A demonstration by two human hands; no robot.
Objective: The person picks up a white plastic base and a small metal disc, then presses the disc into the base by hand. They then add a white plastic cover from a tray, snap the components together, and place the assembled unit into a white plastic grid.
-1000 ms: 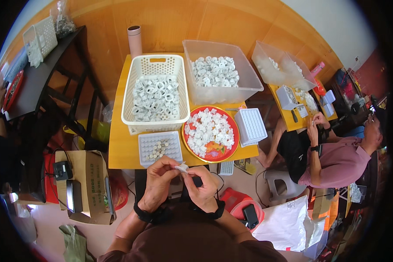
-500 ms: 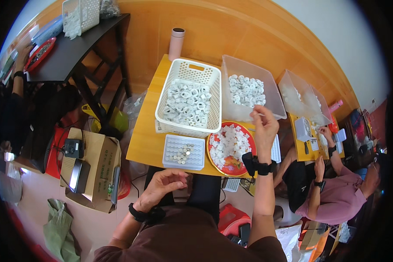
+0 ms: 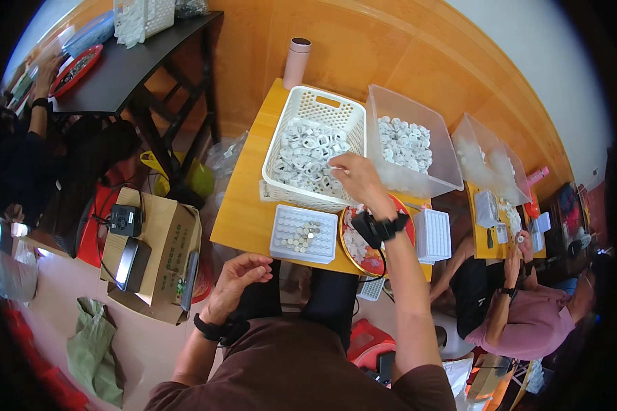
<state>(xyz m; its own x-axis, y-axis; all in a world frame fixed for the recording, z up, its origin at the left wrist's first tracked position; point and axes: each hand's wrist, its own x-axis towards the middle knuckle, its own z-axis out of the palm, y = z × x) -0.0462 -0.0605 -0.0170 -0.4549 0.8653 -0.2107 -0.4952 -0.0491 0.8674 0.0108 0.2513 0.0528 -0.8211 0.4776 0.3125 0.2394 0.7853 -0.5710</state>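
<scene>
My right hand [image 3: 360, 180] reaches over the white perforated basket [image 3: 275, 162], its fingers bent and pinched just above the heap of small white ring-shaped parts [image 3: 305, 152]. Whatever is between those fingertips is too small to make out. Low at the table's front edge, my left hand [image 3: 236, 285] hovers with curled fingers and the thumb near their tips; anything inside is hidden. Beyond it lies a white ribbed tray [image 3: 279, 220] with several small silvery round discs [image 3: 301, 238] on it. A red plate [image 3: 371, 263] with small white pieces [image 3: 355, 241] sits under my right wrist.
Behind the plate stands a translucent bin [image 3: 440, 161] of white parts; a white ribbed tray stack [image 3: 433, 234] is to its right. A pink bottle [image 3: 297, 63] is at the back. A cardboard box [image 3: 159, 257] stands left. Co-workers sit on both sides.
My right hand has swung left from in front of the translucent bin to over the white basket. My left hand has shifted slightly left; the whole view has moved a little.
</scene>
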